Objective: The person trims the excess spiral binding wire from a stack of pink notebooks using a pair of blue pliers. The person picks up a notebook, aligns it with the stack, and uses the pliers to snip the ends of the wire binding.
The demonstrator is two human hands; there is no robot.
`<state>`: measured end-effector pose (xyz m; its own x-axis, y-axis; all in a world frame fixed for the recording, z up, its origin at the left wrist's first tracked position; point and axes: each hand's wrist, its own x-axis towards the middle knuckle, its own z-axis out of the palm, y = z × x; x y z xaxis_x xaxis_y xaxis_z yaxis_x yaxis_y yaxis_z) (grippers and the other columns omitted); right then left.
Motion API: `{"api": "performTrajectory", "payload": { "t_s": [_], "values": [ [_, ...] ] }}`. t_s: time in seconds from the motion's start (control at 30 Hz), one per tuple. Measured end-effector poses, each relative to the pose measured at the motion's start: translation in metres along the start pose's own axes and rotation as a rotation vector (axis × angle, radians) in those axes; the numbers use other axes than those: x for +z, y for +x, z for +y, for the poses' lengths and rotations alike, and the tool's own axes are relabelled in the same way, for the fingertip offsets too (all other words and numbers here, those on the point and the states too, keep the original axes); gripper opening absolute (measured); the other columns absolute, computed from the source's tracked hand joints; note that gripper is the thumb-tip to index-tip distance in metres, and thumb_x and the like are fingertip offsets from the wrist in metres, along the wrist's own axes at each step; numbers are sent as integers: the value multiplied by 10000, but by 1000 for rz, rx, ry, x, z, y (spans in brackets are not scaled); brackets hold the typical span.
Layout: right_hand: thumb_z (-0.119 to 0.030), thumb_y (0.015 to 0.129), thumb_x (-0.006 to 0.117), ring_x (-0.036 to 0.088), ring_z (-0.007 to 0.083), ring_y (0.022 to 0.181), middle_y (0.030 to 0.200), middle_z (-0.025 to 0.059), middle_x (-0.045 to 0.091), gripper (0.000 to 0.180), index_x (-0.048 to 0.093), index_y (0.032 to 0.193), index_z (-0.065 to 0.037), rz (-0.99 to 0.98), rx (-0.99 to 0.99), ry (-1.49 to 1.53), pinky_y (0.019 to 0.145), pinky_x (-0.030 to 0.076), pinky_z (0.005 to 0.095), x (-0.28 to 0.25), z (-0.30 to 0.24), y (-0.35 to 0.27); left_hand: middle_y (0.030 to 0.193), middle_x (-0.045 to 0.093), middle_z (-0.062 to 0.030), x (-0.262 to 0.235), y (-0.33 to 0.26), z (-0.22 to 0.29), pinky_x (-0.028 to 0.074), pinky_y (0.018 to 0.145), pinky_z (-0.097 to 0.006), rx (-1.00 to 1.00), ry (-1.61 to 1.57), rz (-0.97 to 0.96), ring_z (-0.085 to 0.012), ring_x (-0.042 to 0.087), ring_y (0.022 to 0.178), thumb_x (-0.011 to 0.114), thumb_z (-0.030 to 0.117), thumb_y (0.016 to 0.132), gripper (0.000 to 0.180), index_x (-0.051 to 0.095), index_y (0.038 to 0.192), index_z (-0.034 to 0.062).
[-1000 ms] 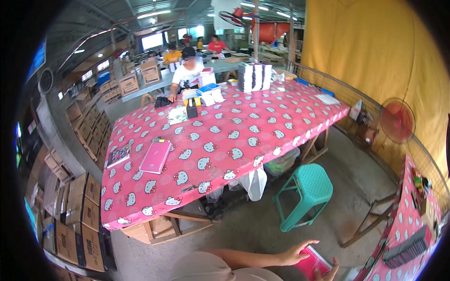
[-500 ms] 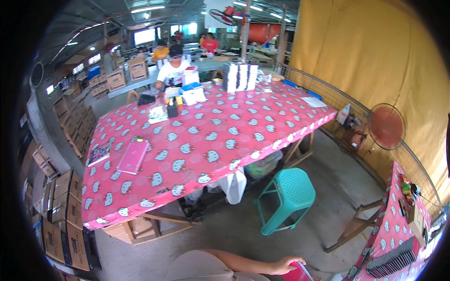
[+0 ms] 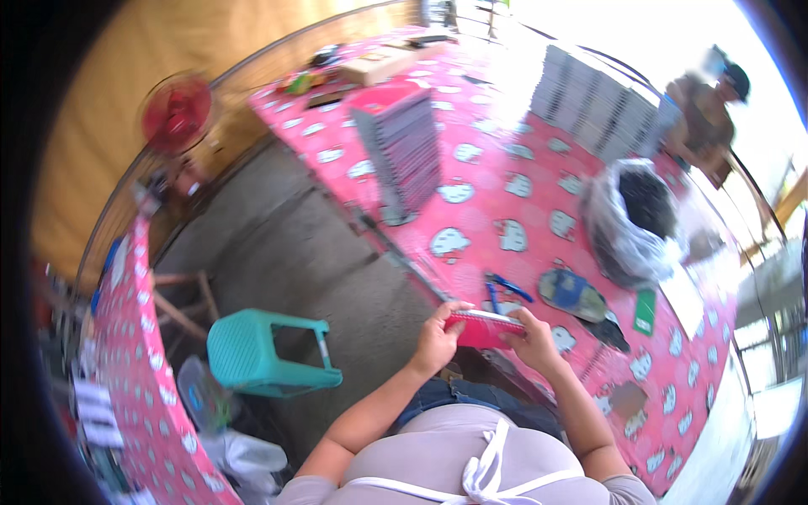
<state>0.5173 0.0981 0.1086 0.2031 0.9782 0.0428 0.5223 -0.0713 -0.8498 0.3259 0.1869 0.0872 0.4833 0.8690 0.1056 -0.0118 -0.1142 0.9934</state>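
I hold a small pink notebook (image 3: 483, 326) with a spiral edge in both hands, close in front of my body at the edge of a table with a pink patterned cloth (image 3: 505, 202). My left hand (image 3: 437, 338) grips its left end. My right hand (image 3: 534, 338) grips its right end. On the table just beyond the notebook lie blue-handled scissors (image 3: 508, 288) and a dark oval object (image 3: 572, 293).
A tall stack of grey notebooks (image 3: 402, 151) stands on the table, with a longer row (image 3: 593, 99) behind it. A clear plastic bag of dark items (image 3: 633, 220) sits at the right. Another person (image 3: 707, 103) is at the far side. A teal stool (image 3: 257, 353) and red fan (image 3: 175, 111) stand at the left.
The view has swung from the far long table to the table right in front of me. The pink notebook, earlier low at my right side, is now held in both hands.
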Motion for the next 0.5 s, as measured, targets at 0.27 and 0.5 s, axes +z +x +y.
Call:
{"api": "performTrajectory", "payload": {
  "t_s": [0.27,0.5],
  "values": [
    [-34,808,656,637,373,720,791,202,625,241,557,1028,-39,423,-35,-125,608,495,373,-6,38,11,1039,602,-43,46,74,-28,424,895,-265,96,2,-229,-135,547,1007,553,-65,873,270,551,1108,68],
    [-41,805,682,642,233,654,790,143,633,238,567,1014,-41,603,-72,-85,570,487,308,-1,8,33,1012,589,-43,33,113,14,411,814,-225,293,103,-276,-93,532,943,574,-66,856,258,561,1070,78]
  ]
}}
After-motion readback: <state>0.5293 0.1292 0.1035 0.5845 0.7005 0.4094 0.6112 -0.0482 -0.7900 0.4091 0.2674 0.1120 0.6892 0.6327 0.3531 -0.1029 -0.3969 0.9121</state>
